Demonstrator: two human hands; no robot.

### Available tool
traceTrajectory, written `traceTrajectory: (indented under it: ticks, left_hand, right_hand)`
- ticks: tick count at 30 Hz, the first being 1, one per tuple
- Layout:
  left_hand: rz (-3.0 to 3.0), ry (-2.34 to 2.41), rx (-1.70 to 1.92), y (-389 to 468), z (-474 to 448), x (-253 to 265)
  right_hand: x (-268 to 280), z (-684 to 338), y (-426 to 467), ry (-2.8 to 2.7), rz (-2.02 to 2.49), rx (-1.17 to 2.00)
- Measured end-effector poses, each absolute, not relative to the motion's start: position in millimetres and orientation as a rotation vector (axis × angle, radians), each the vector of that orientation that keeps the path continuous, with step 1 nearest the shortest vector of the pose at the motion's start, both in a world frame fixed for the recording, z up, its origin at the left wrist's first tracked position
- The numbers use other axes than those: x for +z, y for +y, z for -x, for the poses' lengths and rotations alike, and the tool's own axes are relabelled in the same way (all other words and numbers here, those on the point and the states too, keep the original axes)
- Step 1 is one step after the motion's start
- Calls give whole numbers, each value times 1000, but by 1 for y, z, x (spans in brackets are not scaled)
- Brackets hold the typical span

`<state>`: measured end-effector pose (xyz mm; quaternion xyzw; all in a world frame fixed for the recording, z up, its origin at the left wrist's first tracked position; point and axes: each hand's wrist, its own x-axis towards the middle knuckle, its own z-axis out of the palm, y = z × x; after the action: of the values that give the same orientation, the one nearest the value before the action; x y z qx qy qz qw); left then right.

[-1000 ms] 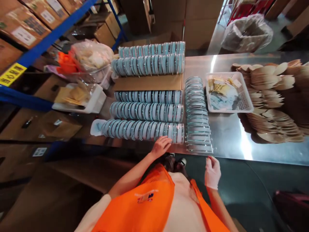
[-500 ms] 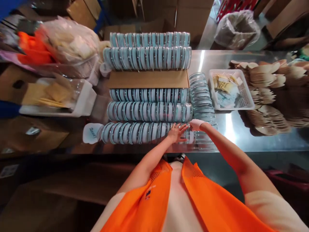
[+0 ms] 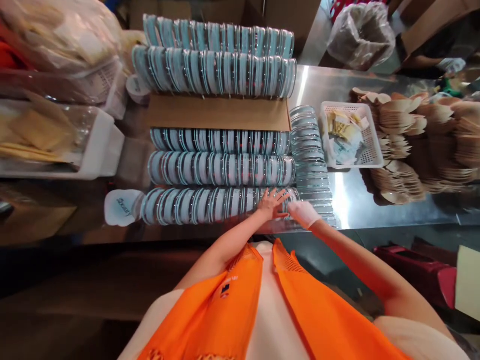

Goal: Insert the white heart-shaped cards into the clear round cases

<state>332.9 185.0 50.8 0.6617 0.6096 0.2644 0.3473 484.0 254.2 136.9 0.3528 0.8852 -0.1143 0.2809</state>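
Note:
Several long rows of clear, round, disc-like pieces with pale bands and teal rims lie across the metal table; the front row (image 3: 195, 206) is nearest me. My left hand (image 3: 273, 204), bare, rests with fingers spread on the right part of that row. Beside it, at the row's right end, my right hand (image 3: 303, 213) wears a white glove, its fingers closed and slightly blurred. What they pinch is too small to make out. Just beyond lies a column of overlapping clear discs (image 3: 311, 165). A white card with printed lettering (image 3: 122, 207) leans at the front row's left end.
A cardboard strip (image 3: 219, 113) separates the rear rows from the front ones. Right of the discs are a white basket (image 3: 375, 150) of small packets and stacked wooden-looking spoons (image 3: 403, 182). White bins (image 3: 101, 145) stand left. A gloved hand of another person (image 3: 452, 65) shows far right.
The view has shifted and come closer to the rows. My left hand stays spread on the front row; my right hand has come slightly lower and nearer me at the row's end.

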Motion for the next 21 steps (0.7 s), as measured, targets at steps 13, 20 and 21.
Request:
traceTrajectory:
  ticks: [13, 20, 21]
  left_hand:
    - [-1861, 1685, 466, 183, -333, 54]
    - [-1852, 1686, 568, 184, -333, 48]
    - [-1851, 1686, 575, 184, -333, 48]
  right_hand:
    - [130, -500, 264, 2533, -1100, -182]
    - [145, -467, 296, 2477, -856, -227]
    - [145, -467, 297, 2491, -849, -218]
